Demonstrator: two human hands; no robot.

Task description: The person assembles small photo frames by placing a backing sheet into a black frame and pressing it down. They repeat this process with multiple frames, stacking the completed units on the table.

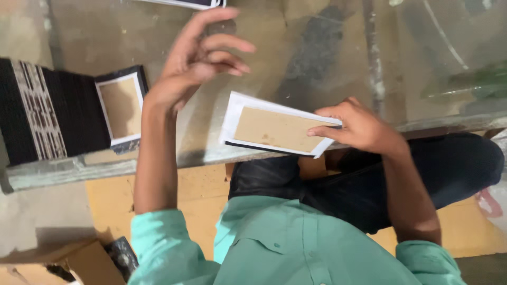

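Note:
My right hand [359, 126] grips the right end of a flat rectangular board [274, 129], brown in the middle with a white border and a black underside, held at the near edge of the worktable [296, 58]. My left hand [198, 58] is raised above the table with its fingers spread and nothing in it. To its left lies a row of similar black-edged boards [58, 113] stacked on edge, with one brown-and-white board [121, 108] at its right end.
A dark flat item [185, 3] lies at the table's far edge. Greenish streaks [470, 82] mark the table at right. A brown carton [79, 264] and a small black object [122, 256] sit on the floor at lower left.

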